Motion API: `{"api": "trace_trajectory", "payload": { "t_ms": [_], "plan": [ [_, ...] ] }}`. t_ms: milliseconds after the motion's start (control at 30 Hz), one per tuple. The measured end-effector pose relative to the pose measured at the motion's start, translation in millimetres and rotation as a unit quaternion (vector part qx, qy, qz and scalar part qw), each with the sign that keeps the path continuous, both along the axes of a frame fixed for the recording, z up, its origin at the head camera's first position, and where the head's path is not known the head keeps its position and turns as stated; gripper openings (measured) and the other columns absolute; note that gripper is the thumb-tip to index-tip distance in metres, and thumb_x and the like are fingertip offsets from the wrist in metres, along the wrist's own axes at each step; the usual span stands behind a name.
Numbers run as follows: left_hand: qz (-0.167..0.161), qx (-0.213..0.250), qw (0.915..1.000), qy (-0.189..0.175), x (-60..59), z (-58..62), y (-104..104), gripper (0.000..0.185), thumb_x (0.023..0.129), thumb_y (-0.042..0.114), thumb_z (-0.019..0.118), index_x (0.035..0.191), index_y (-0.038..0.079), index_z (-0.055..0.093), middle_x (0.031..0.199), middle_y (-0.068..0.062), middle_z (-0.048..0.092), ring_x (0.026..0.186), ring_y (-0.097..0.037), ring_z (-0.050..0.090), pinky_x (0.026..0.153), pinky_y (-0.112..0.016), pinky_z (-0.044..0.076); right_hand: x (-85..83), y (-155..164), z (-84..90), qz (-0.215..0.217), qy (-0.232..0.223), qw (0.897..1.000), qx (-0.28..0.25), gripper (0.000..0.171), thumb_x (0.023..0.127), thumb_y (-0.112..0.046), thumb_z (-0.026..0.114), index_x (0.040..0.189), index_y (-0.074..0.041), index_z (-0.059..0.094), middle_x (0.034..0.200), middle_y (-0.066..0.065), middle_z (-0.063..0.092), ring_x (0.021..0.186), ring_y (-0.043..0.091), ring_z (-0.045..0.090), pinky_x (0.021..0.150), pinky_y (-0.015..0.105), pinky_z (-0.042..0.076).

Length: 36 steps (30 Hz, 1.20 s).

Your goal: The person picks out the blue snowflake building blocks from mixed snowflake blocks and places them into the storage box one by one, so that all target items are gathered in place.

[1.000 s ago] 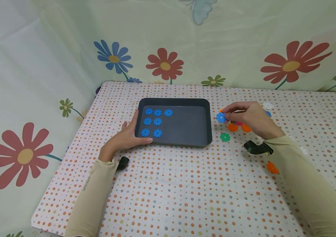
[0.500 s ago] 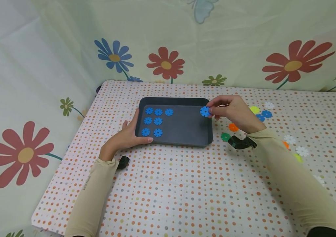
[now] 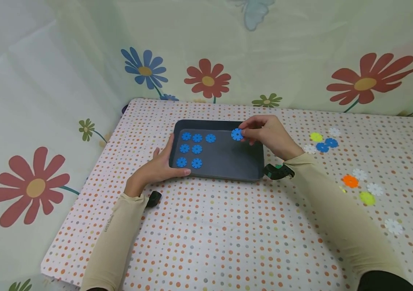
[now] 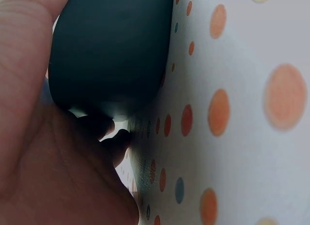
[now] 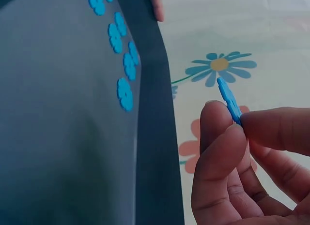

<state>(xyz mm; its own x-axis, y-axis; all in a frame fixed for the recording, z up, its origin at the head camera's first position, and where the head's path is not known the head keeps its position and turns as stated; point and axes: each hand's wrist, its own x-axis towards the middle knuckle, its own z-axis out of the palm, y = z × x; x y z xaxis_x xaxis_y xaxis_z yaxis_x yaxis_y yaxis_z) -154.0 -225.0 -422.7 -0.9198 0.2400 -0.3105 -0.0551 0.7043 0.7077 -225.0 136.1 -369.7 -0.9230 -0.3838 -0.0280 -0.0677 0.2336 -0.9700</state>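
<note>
In the head view a dark grey baking tray lies on the dotted tabletop. Several blue notched plastic discs sit in rows at its left end. My left hand holds the tray's near left corner, thumb at the front wall and fingers along the left side. The left wrist view has the palm close against the tray's outer wall. Above the tray's far right part, my right hand pinches another blue disc between thumb and fingers. The right wrist view shows that disc edge-on.
On the table to the right lie loose discs: two blue ones, yellow ones, an orange one and several white ones. A green one is mostly hidden behind the right wrist's black camera mount. A flowered curtain hangs behind.
My right hand has carried the blue disc leftward from the loose discs to above the tray, uncovering discs on the right. My left hand stays at the tray's corner.
</note>
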Motion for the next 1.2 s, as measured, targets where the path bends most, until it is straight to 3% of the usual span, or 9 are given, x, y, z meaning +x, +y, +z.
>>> {"api": "trace_trajectory", "payload": {
  "t_ms": [267, 633, 867, 1067, 1200],
  "plan": [
    [0.001, -0.003, 1.0000, 0.003, -0.1, 3.2, 0.3, 0.139, 0.081, 0.069, 0.083, 0.169, 0.038, -0.019, 0.178, 0.005, -0.008, 0.159, -0.043, -0.021, 0.122, -0.074, 0.009, -7.3, -21.8, -2.0, 0.013, -0.007, 1.000, -0.025, 0.024, 0.103, -0.005, 0.071, 0.119, 0.012, 0.071, 0.096, 0.010, 0.076, 0.082, 0.021, 0.074, 0.071, 0.028, 0.057],
    [0.007, -0.008, 0.9999, 0.000, 0.5, 2.6, 0.0, 0.139, 0.081, 0.069, 0.083, 0.169, 0.038, -0.020, 0.179, -0.001, -0.006, 0.158, -0.046, -0.020, 0.120, -0.076, 0.011, -17.3, -48.7, -14.9, 0.013, -0.010, 1.000, 0.018, 0.019, 0.103, -0.004, 0.070, 0.116, 0.009, 0.074, 0.096, 0.016, 0.074, 0.087, 0.037, 0.071, 0.069, 0.030, 0.055],
    [0.005, -0.006, 1.0000, 0.001, 0.2, 3.0, 0.5, 0.137, 0.082, 0.069, 0.083, 0.168, 0.040, -0.020, 0.179, 0.001, -0.006, 0.158, -0.046, -0.021, 0.120, -0.076, 0.010, -21.8, -59.1, -22.8, 0.005, -0.019, 0.999, 0.045, 0.016, 0.102, -0.002, 0.071, 0.114, 0.009, 0.075, 0.094, 0.017, 0.075, 0.082, 0.033, 0.065, 0.067, 0.029, 0.052],
    [0.010, -0.007, 0.9999, -0.003, 1.1, 4.4, 0.1, 0.137, 0.082, 0.070, 0.082, 0.167, 0.043, -0.021, 0.179, 0.000, -0.006, 0.158, -0.045, -0.021, 0.121, -0.076, 0.010, -22.2, -69.0, -28.4, 0.020, -0.023, 0.997, 0.074, 0.015, 0.103, -0.003, 0.071, 0.112, 0.008, 0.076, 0.096, 0.018, 0.074, 0.088, 0.036, 0.068, 0.067, 0.029, 0.050],
    [0.005, -0.011, 0.9999, -0.003, 0.3, 2.8, 0.1, 0.137, 0.082, 0.071, 0.081, 0.167, 0.042, -0.022, 0.179, 0.001, -0.006, 0.158, -0.046, -0.021, 0.120, -0.076, 0.010, -22.0, -73.8, -33.8, 0.030, -0.020, 0.995, 0.091, 0.012, 0.102, -0.001, 0.070, 0.109, 0.007, 0.077, 0.091, 0.015, 0.074, 0.082, 0.030, 0.068, 0.065, 0.029, 0.050]
  ]
}}
